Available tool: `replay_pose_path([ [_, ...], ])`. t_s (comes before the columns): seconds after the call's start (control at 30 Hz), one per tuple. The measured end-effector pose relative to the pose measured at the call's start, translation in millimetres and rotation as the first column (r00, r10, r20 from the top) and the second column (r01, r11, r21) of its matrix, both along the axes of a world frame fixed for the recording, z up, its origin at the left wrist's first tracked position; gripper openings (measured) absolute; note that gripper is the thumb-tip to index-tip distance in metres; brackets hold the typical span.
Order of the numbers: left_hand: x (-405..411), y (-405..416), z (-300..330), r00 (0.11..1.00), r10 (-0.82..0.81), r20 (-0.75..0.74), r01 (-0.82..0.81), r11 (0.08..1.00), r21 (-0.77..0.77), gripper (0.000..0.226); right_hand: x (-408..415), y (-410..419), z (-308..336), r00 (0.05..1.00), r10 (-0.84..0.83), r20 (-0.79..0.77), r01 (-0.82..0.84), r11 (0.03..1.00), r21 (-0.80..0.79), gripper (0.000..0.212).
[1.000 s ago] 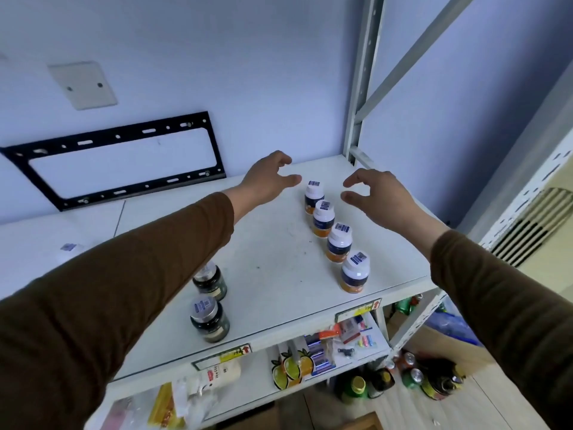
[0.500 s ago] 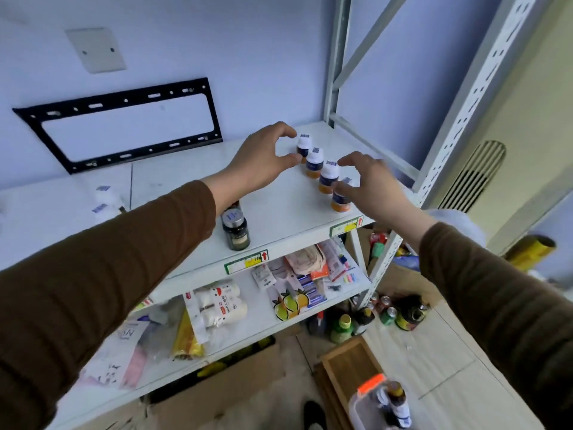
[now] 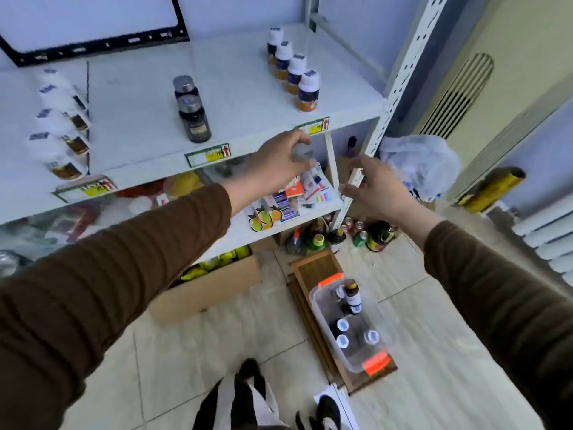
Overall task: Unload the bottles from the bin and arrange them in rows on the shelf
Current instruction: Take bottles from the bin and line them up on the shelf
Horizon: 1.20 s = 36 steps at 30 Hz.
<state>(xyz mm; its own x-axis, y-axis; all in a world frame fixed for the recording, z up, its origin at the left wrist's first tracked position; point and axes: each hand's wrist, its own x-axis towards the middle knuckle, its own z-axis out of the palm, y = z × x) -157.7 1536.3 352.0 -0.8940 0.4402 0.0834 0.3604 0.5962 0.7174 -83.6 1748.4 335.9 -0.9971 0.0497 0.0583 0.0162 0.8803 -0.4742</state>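
Neither hand has a grip on anything: the left hand [image 3: 279, 164] and the right hand [image 3: 376, 190] hang in the air in front of the shelf [image 3: 248, 88], fingers loosely curled and holding nothing. On the shelf, a row of four white-capped bottles [image 3: 293, 69] stands near its right end, two dark jars [image 3: 190, 110] at its middle front, and white bottles [image 3: 59, 119] toward its left. Below the shelf, on the floor, the clear bin [image 3: 350, 327] sits on a wooden board [image 3: 313, 271], with several bottles [image 3: 352, 297] inside it.

Pale tiled floor [image 3: 434, 352], lavender wall [image 3: 242, 10], radiator [image 3: 552, 240].
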Motion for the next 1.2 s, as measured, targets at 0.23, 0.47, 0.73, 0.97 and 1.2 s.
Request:
replay_pose_path([
  [0.23, 89.0, 51.3, -109.4, 0.981, 0.029, 0.192, -0.009, 0.995, -0.102, 0.04, 87.4, 67.1, -100.8, 0.964, 0.03, 0.263, -0.008, 0.996, -0.087, 0.044],
  [0.47, 151.7, 72.8, -219.7, 0.92, 0.029, 0.391, 0.047, 0.982, -0.182, 0.04, 145.9, 97.7, -194.1, 0.876, -0.021, 0.481, 0.082, 0.991, -0.106, 0.051],
  [0.73, 181.4, 103.8, -327.5, 0.861, 0.011, 0.509, 0.132, 0.961, -0.244, 0.046, 176.6, 110.6, -291.9, 0.798, -0.105, 0.593, 0.16, 0.986, -0.041, 0.052],
  [0.97, 191.3, 133.1, -397.9, 0.881, 0.017, 0.474, 0.184, 0.909, -0.374, 0.054, 177.3, 118.1, -367.5, 0.773, -0.054, 0.632, 0.059, 0.998, 0.012, 0.039],
  [1.2, 190.0, 157.0, -453.8, 0.872, 0.025, 0.489, 0.245, 0.842, -0.481, 0.052, 176.9, 115.6, -430.3, 0.651, 0.061, 0.757, -0.27, 0.95, 0.156, 0.046],
])
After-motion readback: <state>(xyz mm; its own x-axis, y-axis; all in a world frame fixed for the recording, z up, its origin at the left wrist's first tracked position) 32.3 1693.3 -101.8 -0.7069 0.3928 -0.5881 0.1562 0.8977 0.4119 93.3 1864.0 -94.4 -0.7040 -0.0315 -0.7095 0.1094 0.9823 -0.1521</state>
